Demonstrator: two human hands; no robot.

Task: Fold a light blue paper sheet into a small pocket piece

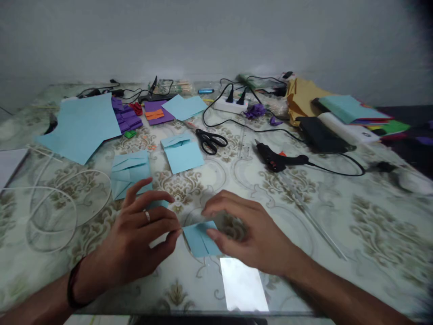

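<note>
A small folded light-blue paper (201, 239) lies in front of me, with creases across it. The thumb and fingertips of my left hand (145, 230) pinch together at its left corner. My right hand (250, 230) curves over its right side, thumb tip at the paper's edge and index finger held apart above. Beyond my left hand lies a folded blue paper piece (130, 174), and part of another blue piece shows under the fingers. A square blue paper (184, 155) with a folded top edge is farther back, beside black-handled scissors (210, 139).
A black glue gun (275, 155) with a cord lies at right, near a clear glue stick (314, 221). A white power strip (232, 104) stands at the back. Large blue paper (84, 126) and coiled white wire (54, 216) are at left, a paper stack (355, 108) at right.
</note>
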